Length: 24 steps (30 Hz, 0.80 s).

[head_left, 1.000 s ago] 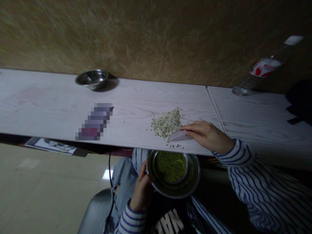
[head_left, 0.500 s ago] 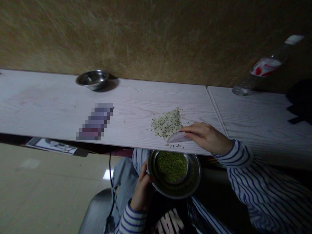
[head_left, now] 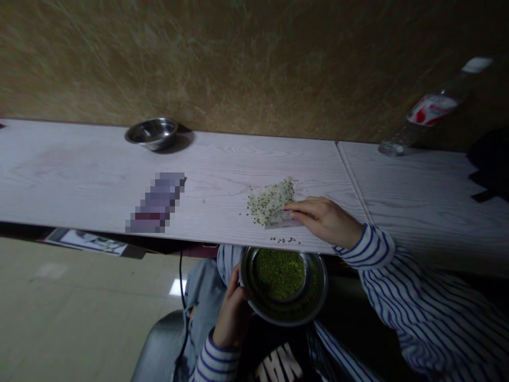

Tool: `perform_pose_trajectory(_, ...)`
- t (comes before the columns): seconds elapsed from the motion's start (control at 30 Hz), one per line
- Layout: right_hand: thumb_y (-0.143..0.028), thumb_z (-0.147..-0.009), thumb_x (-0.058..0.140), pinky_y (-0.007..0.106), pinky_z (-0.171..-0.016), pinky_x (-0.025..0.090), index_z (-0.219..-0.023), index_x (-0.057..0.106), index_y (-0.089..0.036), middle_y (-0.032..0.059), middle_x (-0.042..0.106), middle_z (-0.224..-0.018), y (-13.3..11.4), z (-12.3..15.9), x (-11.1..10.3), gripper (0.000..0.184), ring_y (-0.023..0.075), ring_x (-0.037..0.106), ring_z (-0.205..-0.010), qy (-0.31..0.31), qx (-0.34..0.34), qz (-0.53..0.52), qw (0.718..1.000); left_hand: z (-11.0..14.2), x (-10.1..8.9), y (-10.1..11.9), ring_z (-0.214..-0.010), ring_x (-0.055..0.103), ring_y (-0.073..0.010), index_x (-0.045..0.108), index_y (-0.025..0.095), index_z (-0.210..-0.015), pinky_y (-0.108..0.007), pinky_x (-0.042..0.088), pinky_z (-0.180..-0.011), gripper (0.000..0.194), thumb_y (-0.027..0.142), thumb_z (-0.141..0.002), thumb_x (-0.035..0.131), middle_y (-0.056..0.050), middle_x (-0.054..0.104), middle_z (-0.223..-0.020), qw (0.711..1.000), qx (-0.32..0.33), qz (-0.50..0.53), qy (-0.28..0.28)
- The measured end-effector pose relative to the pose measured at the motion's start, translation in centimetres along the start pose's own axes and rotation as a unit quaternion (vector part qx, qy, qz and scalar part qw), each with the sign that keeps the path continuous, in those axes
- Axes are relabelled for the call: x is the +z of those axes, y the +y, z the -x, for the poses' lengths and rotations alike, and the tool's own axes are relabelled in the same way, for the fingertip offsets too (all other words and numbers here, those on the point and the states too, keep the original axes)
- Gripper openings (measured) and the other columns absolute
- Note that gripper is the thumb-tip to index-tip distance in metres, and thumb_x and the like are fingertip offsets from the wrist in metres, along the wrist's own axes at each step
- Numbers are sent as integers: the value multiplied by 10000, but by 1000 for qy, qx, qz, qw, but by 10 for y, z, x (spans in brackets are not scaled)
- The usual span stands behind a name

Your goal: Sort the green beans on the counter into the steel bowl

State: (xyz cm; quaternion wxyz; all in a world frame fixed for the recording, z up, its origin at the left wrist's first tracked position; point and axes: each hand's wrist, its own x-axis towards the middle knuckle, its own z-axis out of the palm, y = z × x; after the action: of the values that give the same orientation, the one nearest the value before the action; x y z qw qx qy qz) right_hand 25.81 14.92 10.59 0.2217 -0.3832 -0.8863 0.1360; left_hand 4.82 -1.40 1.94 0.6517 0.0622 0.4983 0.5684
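Note:
My left hand (head_left: 234, 307) grips the left rim of a steel bowl (head_left: 316, 302), held just below the counter edge. Green mung beans (head_left: 280, 271) cover the bowl's bottom. Over the counter, my right hand (head_left: 328, 218) pinches a thin, greyish, see-through flat piece (head_left: 280, 219); its exact kind is unclear. That piece lies low against the near side of a heap of white rice grains mixed with green beans (head_left: 270, 200). A short row of stray beans (head_left: 284, 240) lies between the heap and the counter edge.
On the white wood-grain counter (head_left: 222, 159), an empty steel bowl (head_left: 153, 135) stands at the back left. A blurred-out flat object (head_left: 157, 204) lies nearer. To the right are a plastic bottle (head_left: 429, 111) and a dark object (head_left: 491, 164). A black cable (head_left: 182, 286) hangs below.
My right hand has moved a little left and away from the counter edge, bringing the flat piece against the heap's near side. My left hand and the bowl have hardly moved.

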Motion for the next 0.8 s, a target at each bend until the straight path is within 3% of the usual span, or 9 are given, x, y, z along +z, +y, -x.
perform_pose_trajectory(0.23, -155, -960, 592, 375, -928, 615, -1176, 788, -235, 70, 816, -1137, 8, -5, -10, 303, 223, 776, -1012, 25, 47, -5, 999, -1, -2, 0, -1251, 616, -364, 721, 228, -1219, -437, 577, -946, 604, 190, -617, 678, -79, 767, -1135, 1000, 0, -5, 1)
perform_pose_trajectory(0.43, -193, -965, 597, 387, -870, 620, -1177, 790, -210, 98, 820, -1101, 10, -7, -10, 287, 248, 777, -978, 57, 88, 24, 994, -1, -2, -1, -1309, 586, -345, 739, 246, -1177, -416, 560, -975, 551, 174, -633, 694, -72, 768, -1180, 1000, 6, 2, -4)
perform_pose_trajectory(0.6, -167, -958, 590, 388, -866, 618, -1169, 791, -231, 78, 823, -1099, 6, -11, -4, 298, 230, 778, -936, 50, 71, 29, 996, 0, -1, -1, -1339, 560, -357, 735, 203, -1205, -409, 546, -993, 573, 207, -634, 698, -96, 755, -1234, 1000, 19, -9, 0)
perform_pose_trajectory(0.8, -157, -962, 592, 380, -915, 613, -1177, 785, -237, 64, 818, -1134, 1, -7, -7, 299, 220, 777, -993, 15, 39, 6, 999, 0, -3, -2, -1298, 597, -352, 739, 242, -1203, -413, 566, -966, 571, 205, -634, 714, -81, 761, -1213, 1000, 8, 1, -4)
